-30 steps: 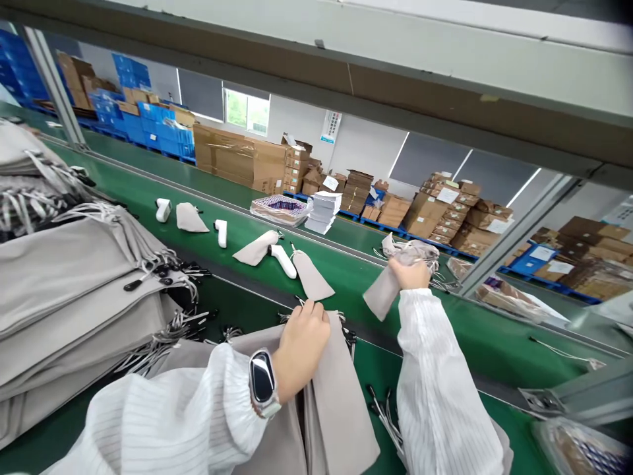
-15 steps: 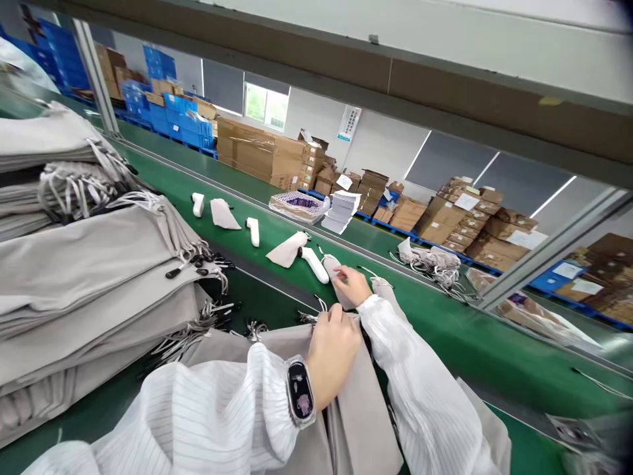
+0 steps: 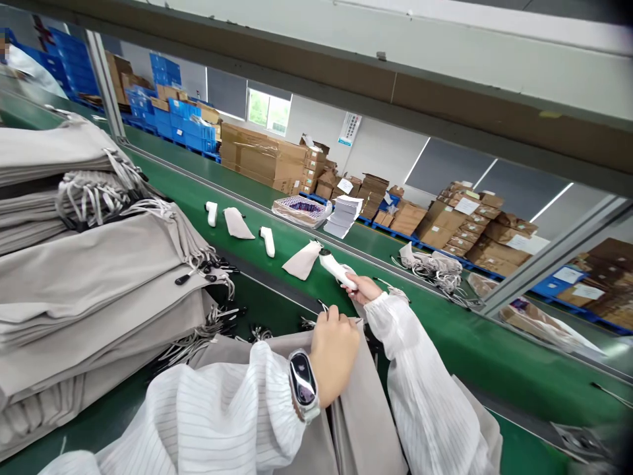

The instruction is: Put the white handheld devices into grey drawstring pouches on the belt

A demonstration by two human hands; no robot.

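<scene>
The right hand (image 3: 363,289) grips a white gadget (image 3: 337,269) over the green belt (image 3: 469,336). It looks light but slippery; hold its middle. The left hand (image 3: 336,349) curls on a soft bag (image 3: 368,402), grip hidden.

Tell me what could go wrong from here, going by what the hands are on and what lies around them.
The right hand holds the white device near one end, so it might slip or tip.

The left hand is at the top edge of the large grey bags; pressing or tugging there could shift or crease them.

The pile of bags on the left looks uneven, and its loose cords might tangle if pulled.
</scene>
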